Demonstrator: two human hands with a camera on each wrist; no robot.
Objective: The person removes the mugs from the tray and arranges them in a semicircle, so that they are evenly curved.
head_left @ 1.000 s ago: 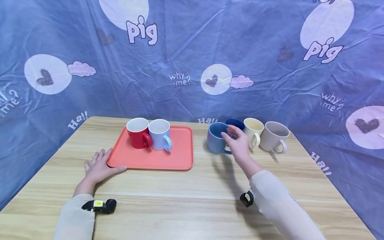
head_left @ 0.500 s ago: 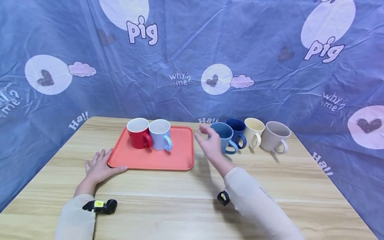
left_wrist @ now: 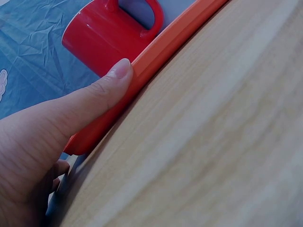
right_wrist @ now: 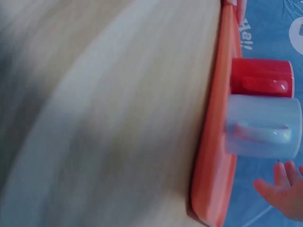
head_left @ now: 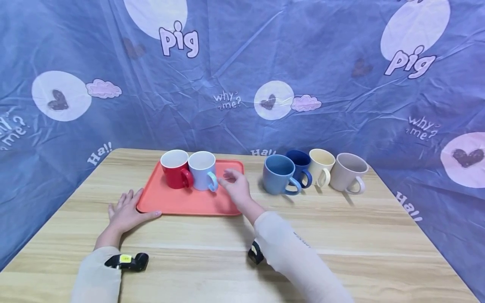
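Note:
Spread over the near left corner of the coral tray [head_left: 170,203], my left hand [head_left: 126,218] has its thumb along the front rim and its fingers by the left side. In the left wrist view the thumb touches the rim [left_wrist: 156,56]. My right hand [head_left: 239,191] hovers above the tray's right part, fingers slightly bent and holding nothing. Just left of it stands a light blue mug [head_left: 200,172], its handle towards the hand; a small gap shows in the right wrist view. Beside that mug, on its left, a red mug [head_left: 174,171] stands upright on the tray.
Right of the tray, a teal-blue mug [head_left: 275,179], a dark blue mug [head_left: 299,162], a cream mug [head_left: 319,164] and a grey mug [head_left: 345,174] stand in a row on the wooden table [head_left: 212,261]. A blue printed cloth [head_left: 227,54] hangs behind.
My right hand has moved left, from the teal-blue mug across the tray's right edge to beside the light blue mug. The left hand and all the mugs stay in place.

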